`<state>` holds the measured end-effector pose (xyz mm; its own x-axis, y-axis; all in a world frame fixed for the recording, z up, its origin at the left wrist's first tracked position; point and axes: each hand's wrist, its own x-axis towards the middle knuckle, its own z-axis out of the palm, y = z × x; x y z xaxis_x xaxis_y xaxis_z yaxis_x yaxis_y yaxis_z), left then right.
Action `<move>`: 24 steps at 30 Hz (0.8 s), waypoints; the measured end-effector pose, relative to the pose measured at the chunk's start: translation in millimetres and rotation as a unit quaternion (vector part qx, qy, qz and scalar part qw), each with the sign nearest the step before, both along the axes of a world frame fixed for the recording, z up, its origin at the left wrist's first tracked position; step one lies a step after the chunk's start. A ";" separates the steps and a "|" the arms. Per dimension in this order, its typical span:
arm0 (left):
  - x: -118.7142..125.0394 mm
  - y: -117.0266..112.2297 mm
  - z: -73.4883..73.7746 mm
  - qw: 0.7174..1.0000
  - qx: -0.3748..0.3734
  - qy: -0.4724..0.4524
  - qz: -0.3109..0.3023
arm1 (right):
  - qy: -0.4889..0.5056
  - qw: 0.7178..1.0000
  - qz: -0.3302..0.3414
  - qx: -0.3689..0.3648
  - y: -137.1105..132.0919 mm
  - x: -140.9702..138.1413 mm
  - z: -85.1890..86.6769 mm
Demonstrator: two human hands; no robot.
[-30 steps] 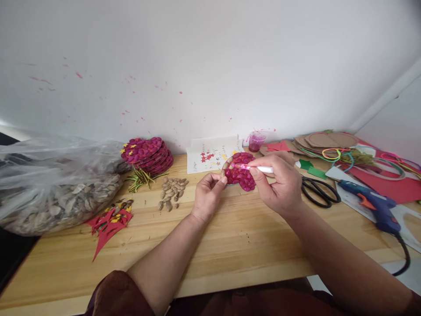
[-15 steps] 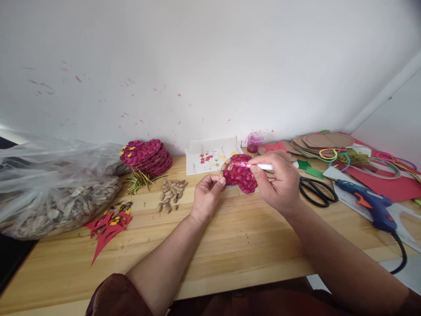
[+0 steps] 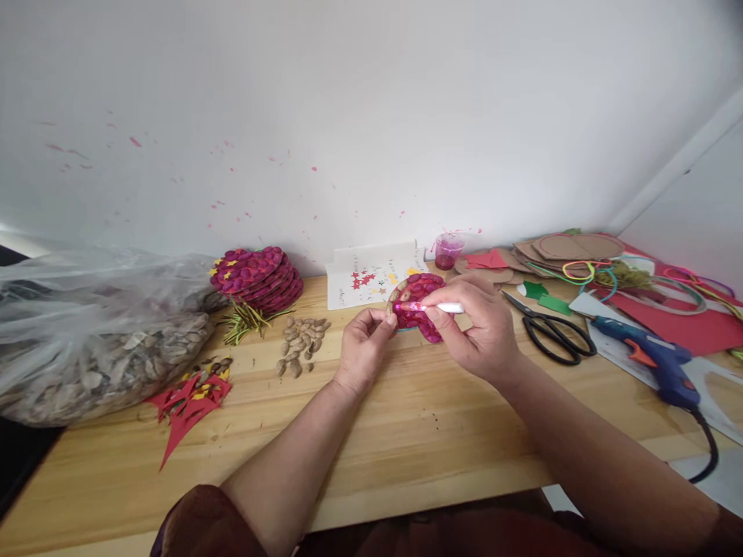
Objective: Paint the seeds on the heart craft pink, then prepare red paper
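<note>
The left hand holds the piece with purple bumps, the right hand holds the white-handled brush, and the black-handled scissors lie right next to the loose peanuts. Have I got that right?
Not quite: the head view shows the scissors beside the blue glue gun, across the table from the peanuts. The rest of your statement is right.

My right hand hid part of the magenta piece; my view's left edge cropped the plastic bag; the paper was too finely lettered to read.
</note>
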<state>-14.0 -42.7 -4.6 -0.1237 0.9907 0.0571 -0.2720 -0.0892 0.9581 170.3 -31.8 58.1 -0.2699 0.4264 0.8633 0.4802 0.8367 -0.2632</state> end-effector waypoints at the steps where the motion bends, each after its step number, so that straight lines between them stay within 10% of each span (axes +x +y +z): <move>1: 0.2 -0.2 0.0 1.000 0.002 0.002 0.000 | -0.003 1.000 0.002 0.001 0.7 -0.3 -0.5; 24: 0.1 0.1 2.4 0.999 -0.014 -0.033 0.006 | -0.007 0.998 -0.047 0.036 3.7 4.9 -1.1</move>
